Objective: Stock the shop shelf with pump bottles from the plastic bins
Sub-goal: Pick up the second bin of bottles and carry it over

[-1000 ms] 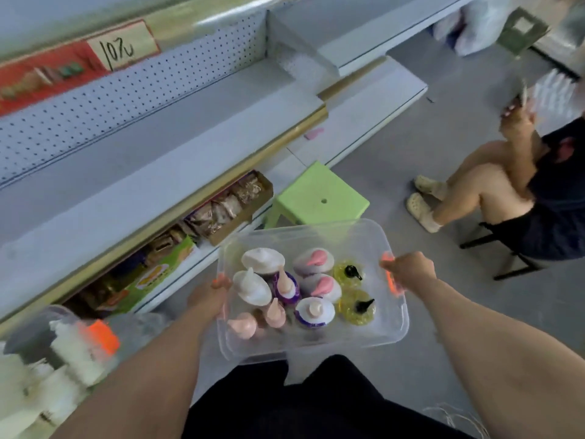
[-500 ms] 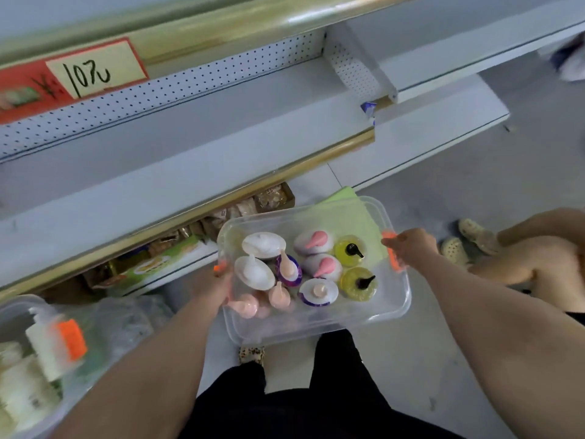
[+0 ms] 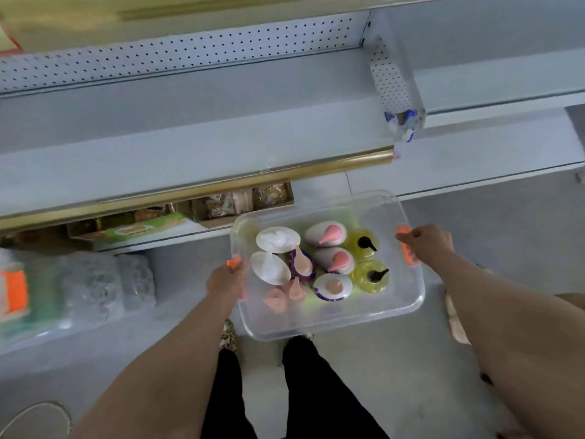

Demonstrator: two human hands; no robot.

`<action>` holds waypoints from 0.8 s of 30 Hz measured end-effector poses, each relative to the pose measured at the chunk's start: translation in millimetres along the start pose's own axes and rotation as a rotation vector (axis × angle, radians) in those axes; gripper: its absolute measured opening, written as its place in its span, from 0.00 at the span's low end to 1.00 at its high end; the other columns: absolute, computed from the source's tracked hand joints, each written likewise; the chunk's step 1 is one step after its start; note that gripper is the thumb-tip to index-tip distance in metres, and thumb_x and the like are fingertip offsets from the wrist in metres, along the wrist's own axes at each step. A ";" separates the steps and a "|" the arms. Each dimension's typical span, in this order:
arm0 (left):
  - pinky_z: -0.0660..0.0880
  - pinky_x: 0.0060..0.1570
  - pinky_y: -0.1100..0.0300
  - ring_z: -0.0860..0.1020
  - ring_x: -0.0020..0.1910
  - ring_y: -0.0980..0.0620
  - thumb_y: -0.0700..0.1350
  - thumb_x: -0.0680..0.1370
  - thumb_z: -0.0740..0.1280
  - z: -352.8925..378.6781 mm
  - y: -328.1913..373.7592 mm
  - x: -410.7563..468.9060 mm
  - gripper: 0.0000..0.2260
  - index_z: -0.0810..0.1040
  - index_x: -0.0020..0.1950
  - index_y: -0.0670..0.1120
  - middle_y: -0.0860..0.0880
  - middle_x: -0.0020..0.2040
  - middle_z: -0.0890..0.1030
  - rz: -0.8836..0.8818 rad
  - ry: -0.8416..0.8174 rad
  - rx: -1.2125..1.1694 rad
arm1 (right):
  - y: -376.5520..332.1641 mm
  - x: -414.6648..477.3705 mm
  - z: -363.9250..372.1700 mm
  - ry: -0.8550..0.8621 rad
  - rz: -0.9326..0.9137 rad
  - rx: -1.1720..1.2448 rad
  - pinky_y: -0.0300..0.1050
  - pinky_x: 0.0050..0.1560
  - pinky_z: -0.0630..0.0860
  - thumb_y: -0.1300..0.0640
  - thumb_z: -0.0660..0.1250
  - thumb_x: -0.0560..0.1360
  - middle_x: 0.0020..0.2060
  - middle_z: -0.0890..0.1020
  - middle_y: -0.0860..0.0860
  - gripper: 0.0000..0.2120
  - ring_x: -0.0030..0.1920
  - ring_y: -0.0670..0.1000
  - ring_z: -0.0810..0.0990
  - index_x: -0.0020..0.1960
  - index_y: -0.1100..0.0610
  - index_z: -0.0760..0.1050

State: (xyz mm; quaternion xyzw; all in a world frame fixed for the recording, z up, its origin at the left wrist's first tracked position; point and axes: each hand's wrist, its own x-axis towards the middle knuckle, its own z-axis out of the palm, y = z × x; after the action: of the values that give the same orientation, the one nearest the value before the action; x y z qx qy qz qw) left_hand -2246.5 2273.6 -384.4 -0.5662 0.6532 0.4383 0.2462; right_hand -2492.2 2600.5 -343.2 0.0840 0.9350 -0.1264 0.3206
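Note:
I carry a clear plastic bin point(image 3: 408, 299) in front of me, above the floor. My left hand point(image 3: 226, 282) grips its left orange handle and my right hand point(image 3: 427, 243) grips the right orange handle. Inside stand several pump bottles: white ones point(image 3: 277, 239), white ones with pink pumps point(image 3: 327, 234), purple-and-white ones point(image 3: 332, 286) and two yellow ones with black pumps point(image 3: 370, 275). The grey shop shelf point(image 3: 196, 137) with a gold front strip runs just beyond the bin and holds nothing in view.
Below the shelf sit cardboard boxes of packaged goods point(image 3: 243, 199) and a green carton point(image 3: 142, 228). A second clear bin with an orange handle point(image 3: 14, 294) stands at the left beside plastic-wrapped packs point(image 3: 95, 286). My legs are under the bin.
I have turned to face the shelf with the bin held in both hands. The green stool and the seated person have slid out of view; the shelf now fills the upper frame.

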 end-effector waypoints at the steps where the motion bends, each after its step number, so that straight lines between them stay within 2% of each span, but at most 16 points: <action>1: 0.80 0.51 0.51 0.83 0.47 0.41 0.60 0.82 0.55 6.5 2.7 -1.7 0.27 0.81 0.52 0.38 0.37 0.49 0.83 -0.018 0.017 0.086 | 1.4 7.3 -4.0 0.001 -0.003 -0.010 0.47 0.49 0.73 0.44 0.69 0.76 0.32 0.84 0.57 0.20 0.46 0.58 0.82 0.31 0.56 0.79; 3: 0.78 0.54 0.52 0.82 0.49 0.42 0.61 0.82 0.53 20.5 5.6 -4.8 0.28 0.81 0.49 0.40 0.40 0.47 0.84 -0.036 0.042 0.143 | 2.9 19.3 -10.7 0.004 -0.010 -0.028 0.48 0.49 0.73 0.43 0.69 0.76 0.33 0.84 0.57 0.20 0.46 0.59 0.82 0.32 0.56 0.79; 6: 0.75 0.49 0.55 0.82 0.48 0.42 0.62 0.82 0.52 36.5 3.1 -5.5 0.26 0.79 0.46 0.42 0.41 0.45 0.83 -0.057 0.036 0.175 | 7.3 33.4 -10.4 0.018 -0.037 -0.060 0.49 0.50 0.76 0.44 0.69 0.76 0.35 0.85 0.58 0.19 0.46 0.59 0.83 0.33 0.56 0.80; 9: 0.74 0.47 0.57 0.82 0.47 0.42 0.60 0.81 0.54 42.6 -0.7 -3.6 0.25 0.80 0.43 0.43 0.44 0.38 0.82 -0.043 0.037 0.144 | 15.1 42.9 -3.4 0.031 -0.052 -0.065 0.49 0.46 0.76 0.45 0.69 0.76 0.34 0.84 0.57 0.19 0.44 0.59 0.83 0.34 0.58 0.81; 12: 0.77 0.53 0.54 0.82 0.48 0.41 0.60 0.80 0.56 42.8 -0.2 -3.8 0.24 0.81 0.46 0.43 0.41 0.44 0.84 -0.037 0.054 0.078 | 21.3 44.9 -0.1 0.036 -0.082 -0.061 0.49 0.44 0.76 0.43 0.68 0.76 0.33 0.83 0.58 0.21 0.42 0.59 0.82 0.35 0.59 0.81; 15: 0.75 0.46 0.56 0.82 0.48 0.41 0.60 0.80 0.56 47.1 -0.2 -4.5 0.25 0.82 0.50 0.41 0.42 0.46 0.84 -0.034 0.071 0.036 | 19.8 43.2 1.1 0.049 -0.102 -0.090 0.50 0.45 0.77 0.43 0.66 0.78 0.35 0.84 0.59 0.23 0.43 0.60 0.83 0.35 0.59 0.80; 18: 0.71 0.37 0.58 0.80 0.42 0.43 0.60 0.81 0.56 49.5 -0.6 -10.6 0.25 0.81 0.51 0.40 0.43 0.44 0.83 -0.040 0.118 -0.004 | 12.1 39.6 -0.3 0.006 -0.076 -0.164 0.49 0.48 0.75 0.44 0.63 0.80 0.44 0.85 0.62 0.22 0.49 0.62 0.83 0.45 0.62 0.83; 20: 0.69 0.37 0.58 0.78 0.40 0.44 0.60 0.81 0.55 46.3 1.9 -17.6 0.26 0.81 0.51 0.40 0.42 0.43 0.82 -0.031 0.144 0.011 | 3.6 31.6 -3.4 -0.017 -0.054 -0.222 0.49 0.49 0.73 0.46 0.63 0.80 0.51 0.84 0.64 0.21 0.54 0.63 0.81 0.54 0.64 0.81; 22: 0.70 0.41 0.57 0.78 0.44 0.42 0.58 0.82 0.56 36.5 8.1 -24.9 0.24 0.80 0.52 0.39 0.42 0.44 0.80 0.001 0.170 0.017 | -6.5 18.4 -6.0 -0.033 -0.057 -0.255 0.48 0.49 0.71 0.47 0.64 0.80 0.57 0.81 0.64 0.22 0.58 0.63 0.80 0.61 0.65 0.78; 24: 0.70 0.44 0.56 0.79 0.51 0.40 0.55 0.81 0.59 18.9 17.3 -32.1 0.19 0.79 0.53 0.40 0.43 0.44 0.79 0.044 0.192 -0.009 | -20.7 -0.1 -7.9 -0.028 -0.062 -0.289 0.49 0.52 0.73 0.49 0.64 0.80 0.59 0.80 0.63 0.21 0.60 0.63 0.79 0.63 0.64 0.76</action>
State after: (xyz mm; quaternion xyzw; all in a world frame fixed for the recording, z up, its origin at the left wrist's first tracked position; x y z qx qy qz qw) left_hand -2258.7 2306.2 -362.4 -0.5922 0.6841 0.3903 0.1703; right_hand -2501.7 2583.1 -333.3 0.0062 0.9411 -0.0014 0.3382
